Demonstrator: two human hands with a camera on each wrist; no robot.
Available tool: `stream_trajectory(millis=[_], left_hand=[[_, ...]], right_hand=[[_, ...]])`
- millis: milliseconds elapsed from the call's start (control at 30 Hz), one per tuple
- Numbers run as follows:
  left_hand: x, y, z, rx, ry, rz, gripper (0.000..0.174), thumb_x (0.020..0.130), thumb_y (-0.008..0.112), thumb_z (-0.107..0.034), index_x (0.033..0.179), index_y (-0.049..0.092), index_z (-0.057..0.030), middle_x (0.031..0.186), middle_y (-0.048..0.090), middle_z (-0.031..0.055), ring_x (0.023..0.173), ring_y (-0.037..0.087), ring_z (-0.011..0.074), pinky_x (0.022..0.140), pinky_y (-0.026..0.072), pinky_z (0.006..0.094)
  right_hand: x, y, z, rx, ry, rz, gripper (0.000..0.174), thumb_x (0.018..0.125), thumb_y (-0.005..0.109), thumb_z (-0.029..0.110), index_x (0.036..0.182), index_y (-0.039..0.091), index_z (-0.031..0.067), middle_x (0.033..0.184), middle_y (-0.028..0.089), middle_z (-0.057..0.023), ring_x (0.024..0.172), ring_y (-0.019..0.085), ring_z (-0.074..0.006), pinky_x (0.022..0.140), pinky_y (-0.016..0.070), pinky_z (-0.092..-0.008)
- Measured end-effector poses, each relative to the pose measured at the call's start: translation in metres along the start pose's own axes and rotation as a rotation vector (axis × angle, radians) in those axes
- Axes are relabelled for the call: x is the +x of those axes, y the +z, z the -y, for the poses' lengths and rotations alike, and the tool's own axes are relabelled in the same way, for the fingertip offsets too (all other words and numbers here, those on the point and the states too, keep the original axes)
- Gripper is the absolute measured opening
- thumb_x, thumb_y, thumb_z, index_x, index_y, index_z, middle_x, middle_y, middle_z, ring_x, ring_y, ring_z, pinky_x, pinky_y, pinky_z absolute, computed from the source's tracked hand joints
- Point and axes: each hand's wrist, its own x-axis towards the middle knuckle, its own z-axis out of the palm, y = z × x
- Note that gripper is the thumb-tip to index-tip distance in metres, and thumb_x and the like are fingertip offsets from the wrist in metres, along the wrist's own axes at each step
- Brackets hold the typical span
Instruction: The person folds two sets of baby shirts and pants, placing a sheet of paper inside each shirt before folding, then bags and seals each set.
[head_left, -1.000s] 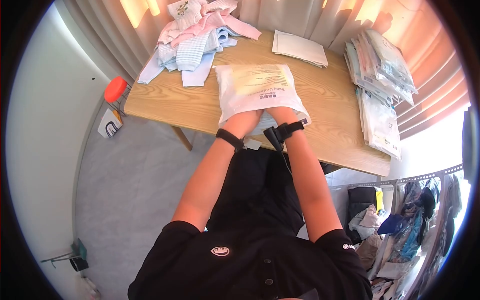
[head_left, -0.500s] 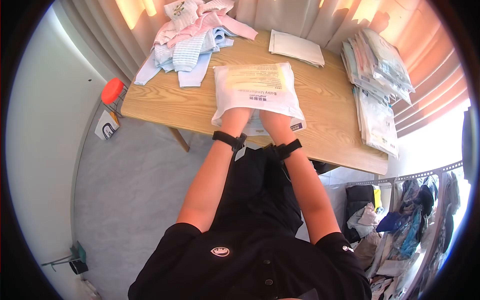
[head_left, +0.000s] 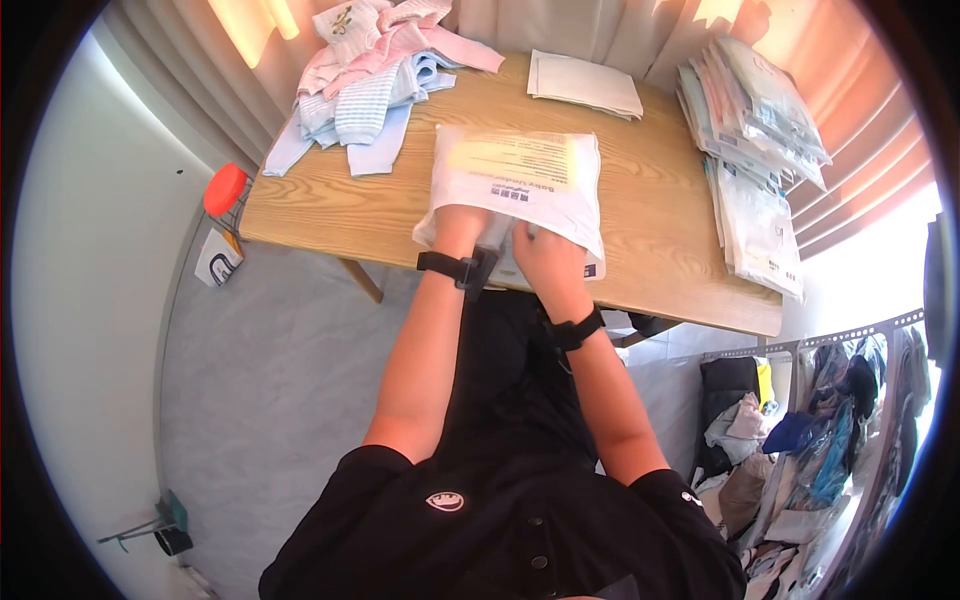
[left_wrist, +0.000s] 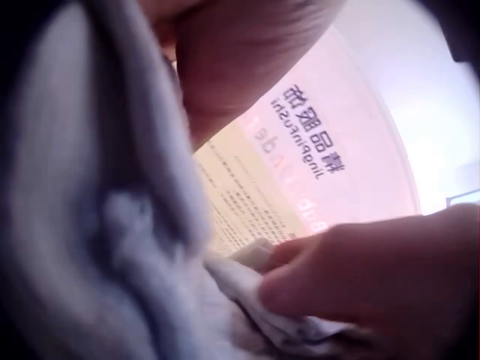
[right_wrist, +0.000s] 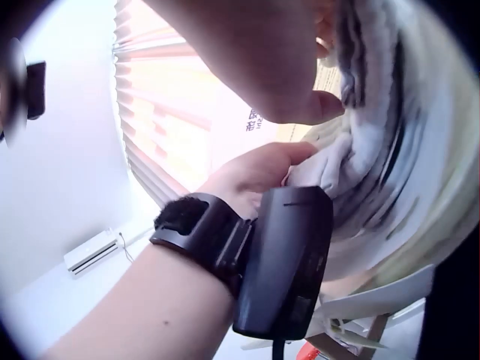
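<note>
A white printed plastic bag (head_left: 560,190) lies at the table's near edge, its mouth toward me. My left hand (head_left: 460,226) is inside the mouth, fingers hidden from above. At the right of the mouth is my right hand (head_left: 548,262), mostly outside. A folded grey-white garment (left_wrist: 142,217) lies in the bag, beneath its printed upper sheet. In the left wrist view, the right thumb and fingers pinch a fold of it. The right wrist view has the left hand (right_wrist: 259,166) gripping the garment's edge, the thumb over the cloth.
Pink and blue baby clothes (head_left: 375,85) are heaped at the table's back left. Flat white bags (head_left: 585,85) lie at the back, and packed garments (head_left: 750,130) are stacked at the right. A red stool (head_left: 226,190) stands left of the wooden table (head_left: 650,210).
My right hand has drawn back toward me, out of the bag's mouth, while the left stays inside. The bag's right side has lifted and its mouth gapes wider there.
</note>
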Motion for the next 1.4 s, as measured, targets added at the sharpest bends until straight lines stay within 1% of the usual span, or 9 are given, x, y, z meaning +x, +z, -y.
stream_trajectory(millis=[100, 333, 433, 533, 767, 833, 967, 1133, 1400], left_hand=[[-0.003, 0.010, -0.006, -0.369, -0.065, -0.093, 0.025, 0.099, 0.053, -0.018, 0.114, 0.053, 0.0021, 0.100, 0.059, 0.0070, 0.092, 0.057, 0.0153, 0.080, 0.0500, 0.0281], [-0.016, 0.029, 0.006, -0.396, 0.000, -0.125, 0.032, 0.098, 0.055, -0.025, 0.114, 0.054, 0.0023, 0.104, 0.061, 0.0124, 0.093, 0.060, 0.0202, 0.078, 0.0502, 0.0314], [-0.006, 0.021, 0.014, 0.274, 0.019, 0.075, 0.035, 0.090, 0.064, -0.022, 0.115, 0.058, 0.0009, 0.109, 0.063, 0.0161, 0.097, 0.061, 0.0270, 0.085, 0.0495, 0.0358], [-0.002, 0.023, 0.007, 0.504, 0.067, 0.135, 0.035, 0.088, 0.066, -0.023, 0.115, 0.060, -0.0009, 0.109, 0.064, 0.0180, 0.099, 0.061, 0.0312, 0.085, 0.0498, 0.0380], [-0.002, 0.019, 0.018, 0.507, -0.099, 0.293, 0.033, 0.092, 0.059, -0.023, 0.117, 0.061, -0.0014, 0.110, 0.065, 0.0198, 0.101, 0.061, 0.0350, 0.084, 0.0502, 0.0391], [0.002, 0.017, 0.006, 0.655, -0.197, 0.367, 0.033, 0.093, 0.057, -0.023, 0.117, 0.061, -0.0007, 0.110, 0.065, 0.0205, 0.101, 0.061, 0.0356, 0.085, 0.0501, 0.0392], [-0.002, 0.021, 0.029, 0.445, -0.070, 0.177, 0.035, 0.092, 0.057, -0.026, 0.116, 0.061, -0.0010, 0.110, 0.066, 0.0212, 0.101, 0.062, 0.0372, 0.085, 0.0496, 0.0402], [0.005, 0.025, 0.021, 0.220, -0.036, 0.017, 0.031, 0.093, 0.057, -0.020, 0.116, 0.059, 0.0004, 0.109, 0.066, 0.0182, 0.100, 0.062, 0.0331, 0.084, 0.0495, 0.0372], [-0.002, 0.022, 0.011, 0.411, 0.042, -0.075, 0.033, 0.093, 0.059, -0.021, 0.119, 0.058, -0.0019, 0.111, 0.064, 0.0174, 0.100, 0.061, 0.0293, 0.087, 0.0492, 0.0335]], right_hand=[[-0.019, -0.012, -0.007, 0.072, 0.158, 0.024, 0.026, 0.081, 0.065, 0.009, 0.105, 0.067, -0.0010, 0.102, 0.067, -0.0215, 0.097, 0.060, -0.0410, 0.088, 0.0469, -0.0464], [-0.013, -0.022, -0.017, -0.048, 0.000, -0.106, 0.026, 0.081, 0.061, 0.007, 0.105, 0.066, -0.0034, 0.101, 0.066, -0.0230, 0.092, 0.060, -0.0435, 0.081, 0.0490, -0.0475], [-0.003, -0.011, -0.036, 0.033, 0.111, 0.011, 0.024, 0.081, 0.058, 0.003, 0.103, 0.065, -0.0055, 0.101, 0.065, -0.0244, 0.095, 0.058, -0.0433, 0.083, 0.0467, -0.0493], [0.009, 0.011, -0.055, -0.066, 0.045, 0.079, 0.022, 0.080, 0.057, 0.002, 0.100, 0.065, -0.0040, 0.101, 0.064, -0.0239, 0.095, 0.058, -0.0427, 0.081, 0.0467, -0.0487], [0.053, 0.020, -0.053, -0.093, 0.097, 0.289, 0.030, 0.083, 0.059, 0.013, 0.110, 0.067, 0.0038, 0.111, 0.065, -0.0211, 0.105, 0.059, -0.0375, 0.086, 0.0474, -0.0460], [0.060, 0.043, -0.072, -0.183, -0.054, 0.277, 0.031, 0.086, 0.058, 0.017, 0.113, 0.067, 0.0056, 0.116, 0.064, -0.0196, 0.109, 0.059, -0.0359, 0.091, 0.0462, -0.0445], [0.073, 0.064, -0.098, -0.268, -0.214, 0.272, 0.032, 0.087, 0.058, 0.020, 0.114, 0.067, 0.0064, 0.118, 0.064, -0.0187, 0.111, 0.058, -0.0350, 0.094, 0.0454, -0.0435], [0.075, 0.056, -0.087, -0.171, -0.130, 0.219, 0.032, 0.087, 0.057, 0.020, 0.114, 0.067, 0.0064, 0.119, 0.064, -0.0184, 0.112, 0.058, -0.0349, 0.095, 0.0451, -0.0432], [0.065, 0.048, -0.074, -0.087, -0.114, 0.147, 0.032, 0.088, 0.057, 0.021, 0.114, 0.067, 0.0063, 0.119, 0.064, -0.0180, 0.112, 0.058, -0.0347, 0.096, 0.0446, -0.0427]])
